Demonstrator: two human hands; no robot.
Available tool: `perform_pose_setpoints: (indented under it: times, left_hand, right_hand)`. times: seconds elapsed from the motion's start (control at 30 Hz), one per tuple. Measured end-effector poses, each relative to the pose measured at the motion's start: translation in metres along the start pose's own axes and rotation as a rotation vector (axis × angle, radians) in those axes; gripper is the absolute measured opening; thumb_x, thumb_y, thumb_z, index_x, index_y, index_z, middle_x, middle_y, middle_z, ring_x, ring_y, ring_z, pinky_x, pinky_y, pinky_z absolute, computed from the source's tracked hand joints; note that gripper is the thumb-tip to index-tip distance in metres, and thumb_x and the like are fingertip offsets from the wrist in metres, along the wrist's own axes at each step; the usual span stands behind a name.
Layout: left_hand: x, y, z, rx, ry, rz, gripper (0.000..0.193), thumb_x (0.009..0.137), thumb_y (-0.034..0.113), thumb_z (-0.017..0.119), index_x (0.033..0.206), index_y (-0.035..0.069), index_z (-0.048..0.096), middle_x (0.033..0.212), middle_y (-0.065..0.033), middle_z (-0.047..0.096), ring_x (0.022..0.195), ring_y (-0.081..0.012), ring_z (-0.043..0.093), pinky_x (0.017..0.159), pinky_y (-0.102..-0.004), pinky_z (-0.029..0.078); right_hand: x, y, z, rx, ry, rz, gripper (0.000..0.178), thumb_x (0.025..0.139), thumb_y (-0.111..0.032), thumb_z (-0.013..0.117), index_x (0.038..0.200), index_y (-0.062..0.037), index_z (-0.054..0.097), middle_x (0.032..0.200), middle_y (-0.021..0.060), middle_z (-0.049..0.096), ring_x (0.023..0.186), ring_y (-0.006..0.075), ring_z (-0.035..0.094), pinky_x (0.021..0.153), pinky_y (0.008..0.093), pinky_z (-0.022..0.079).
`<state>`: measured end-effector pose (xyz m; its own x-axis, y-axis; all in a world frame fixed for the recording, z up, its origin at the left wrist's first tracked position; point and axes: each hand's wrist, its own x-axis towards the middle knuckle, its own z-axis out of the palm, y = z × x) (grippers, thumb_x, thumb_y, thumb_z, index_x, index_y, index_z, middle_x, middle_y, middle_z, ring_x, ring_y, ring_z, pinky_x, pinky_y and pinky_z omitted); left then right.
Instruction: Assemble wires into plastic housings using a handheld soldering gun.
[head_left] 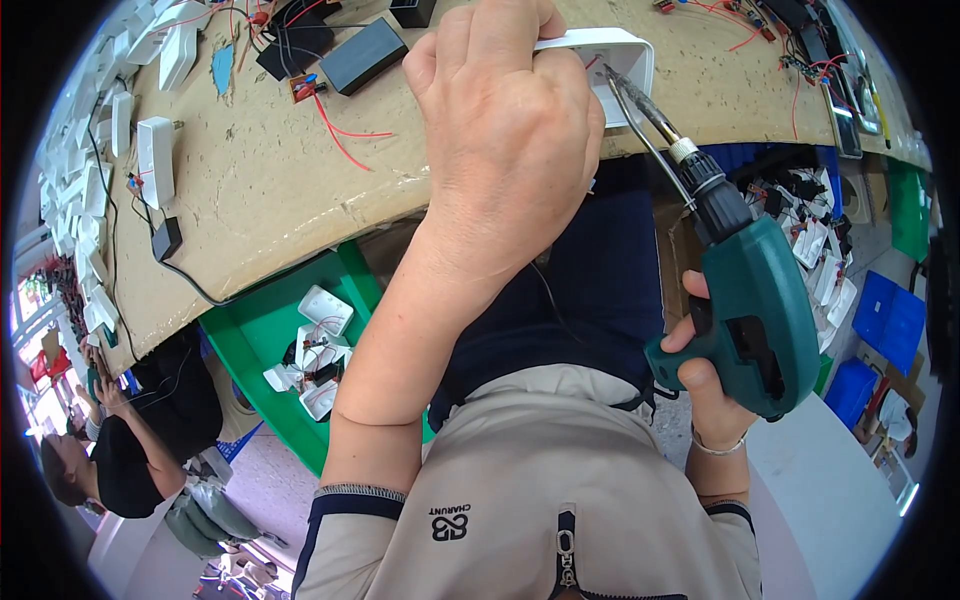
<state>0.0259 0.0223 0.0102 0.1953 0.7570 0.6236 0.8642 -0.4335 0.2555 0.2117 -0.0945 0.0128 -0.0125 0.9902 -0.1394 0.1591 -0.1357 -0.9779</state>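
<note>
My left hand (510,150) is closed at the edge of an open white plastic case (637,72) at the front of the bench. Its knuckles face me and hide the fingertips and part of the case. In my right hand (708,390) is a green pistol-shaped soldering gun (765,290), with my fingers wrapped around its grip. The gun's metal tip and the thin feed tube beside it reach into the case, close to a short red wire inside.
A worn tan workbench (270,190) carries a black box (364,56), a small board with red wires (303,88) and many white cases (100,200) at left. A green bin (245,365) below holds wired parts. Another person (130,455) works at far left.
</note>
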Motion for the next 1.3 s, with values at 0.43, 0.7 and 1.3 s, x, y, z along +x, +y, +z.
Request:
perform_pose_setpoints:
  times: [0.43, 0.7, 1.3]
  left_hand:
    - [-0.001, -0.001, 0.002, -0.013, 0.017, -0.005, 0.011, 0.059, 0.000, 0.057, 0.064, 0.000, 0.047, 0.081, -0.0120, 0.047, 0.072, -0.0272, 0.046, 0.065, -0.0367, 0.034]
    - [0.002, -0.038, 0.064, -0.371, 0.774, 0.466, 0.013, 0.059, 0.000, 0.060, 0.070, -0.001, 0.054, 0.082, -0.0137, 0.049, 0.074, -0.0285, 0.047, 0.065, -0.0366, 0.034]
    - [-0.018, -0.019, 0.018, -0.269, 0.603, 0.298, 0.020, 0.061, 0.005, 0.066, 0.079, 0.003, 0.059, 0.091, -0.0133, 0.049, 0.082, -0.0257, 0.047, 0.069, -0.0337, 0.035]
  right_hand:
    - [-0.006, 0.004, -0.012, -0.007, 0.036, -0.040, 0.073, 0.066, -0.047, 0.069, 0.109, 0.0079, 0.046, 0.098, 0.0161, 0.057, 0.058, 0.0100, 0.055, 0.051, 0.0178, 0.045]
    - [0.043, 0.010, 0.006, 0.634, -0.133, -0.145, 0.079, 0.075, -0.045, 0.060, 0.129, 0.0013, 0.024, 0.130, 0.0243, 0.031, 0.094, 0.0242, 0.054, 0.066, 0.0261, 0.051]
    - [0.090, 0.008, 0.035, 0.963, -0.184, -0.084, 0.069, 0.081, -0.034, 0.056, 0.128, 0.0037, 0.024, 0.128, 0.0248, 0.032, 0.119, 0.0357, 0.034, 0.099, 0.0419, 0.032]
